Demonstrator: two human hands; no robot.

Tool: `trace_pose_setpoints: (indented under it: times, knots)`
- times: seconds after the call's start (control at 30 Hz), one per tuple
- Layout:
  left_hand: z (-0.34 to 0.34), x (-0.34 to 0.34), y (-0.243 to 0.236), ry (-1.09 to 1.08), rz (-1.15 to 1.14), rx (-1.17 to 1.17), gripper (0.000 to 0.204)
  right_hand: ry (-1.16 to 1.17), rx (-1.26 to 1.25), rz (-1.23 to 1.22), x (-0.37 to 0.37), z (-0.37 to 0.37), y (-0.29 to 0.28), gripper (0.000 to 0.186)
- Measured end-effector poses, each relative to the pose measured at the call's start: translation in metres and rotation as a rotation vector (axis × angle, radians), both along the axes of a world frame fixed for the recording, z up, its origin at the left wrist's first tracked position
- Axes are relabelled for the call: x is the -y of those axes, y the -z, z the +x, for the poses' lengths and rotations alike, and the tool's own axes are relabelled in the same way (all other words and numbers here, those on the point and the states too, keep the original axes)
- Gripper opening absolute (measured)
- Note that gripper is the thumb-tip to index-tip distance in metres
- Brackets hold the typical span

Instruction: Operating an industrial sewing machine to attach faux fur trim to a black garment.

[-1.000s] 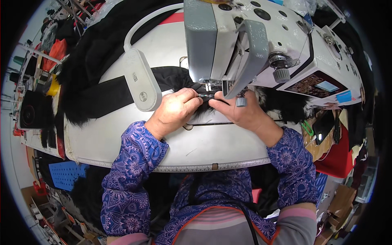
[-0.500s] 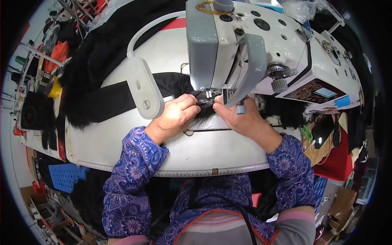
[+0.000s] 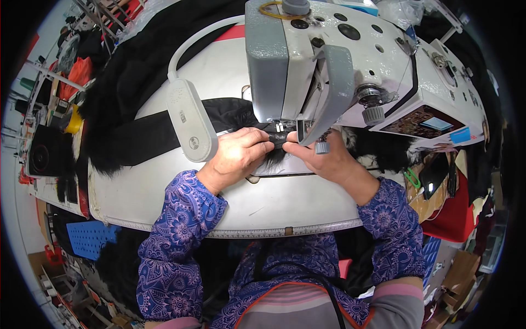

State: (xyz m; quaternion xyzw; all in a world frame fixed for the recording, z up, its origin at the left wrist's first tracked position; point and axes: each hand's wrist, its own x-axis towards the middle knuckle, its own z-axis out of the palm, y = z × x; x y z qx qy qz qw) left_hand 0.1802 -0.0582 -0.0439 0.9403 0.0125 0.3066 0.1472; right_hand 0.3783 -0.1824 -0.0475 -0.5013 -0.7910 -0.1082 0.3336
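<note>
Black fur-trimmed fabric (image 3: 227,112) lies under the presser foot (image 3: 280,127) of a white and grey sewing machine (image 3: 267,66). My left hand (image 3: 234,155) grips the fabric's near edge just left of the foot, thumb and fingers pinched together. From the right, my right hand (image 3: 324,156) pinches the same edge, its fingertips partly hidden behind the machine's grey lever guard. The two hands' fingertips nearly meet in front of the foot. Dark fur hairs stick out between and below them. The needle itself cannot be made out.
A white lamp (image 3: 192,120) on a bent neck hangs over the fabric at the left. Along the table's front edge runs a measuring tape (image 3: 263,232). More black fur (image 3: 118,98) is heaped at the far left. Green-handled snips (image 3: 411,177) and a dark phone-like object (image 3: 435,174) lie right.
My two hands have drawn closer together, the left moving slightly right and the right slightly left. Both still pinch the fabric, whose edge between them looks more gathered.
</note>
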Motion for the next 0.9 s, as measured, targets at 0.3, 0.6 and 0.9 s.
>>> trace_pose_setpoints:
  times: [0.3, 0.6, 0.9]
  knots:
    - [-0.001, 0.005, 0.001, -0.119, 0.07, -0.029, 0.019, 0.07, 0.053, -0.012, -0.001, -0.006, -0.005, 0.009]
    - [0.0, 0.002, 0.002, -0.132, 0.091, -0.025, 0.02, 0.0, 0.011, 0.002, -0.001, -0.002, 0.003, 0.006]
    - [0.0, 0.001, -0.003, -0.15, 0.145, -0.061, 0.025, 0.02, -0.009, -0.002, -0.004, -0.001, 0.006, 0.005]
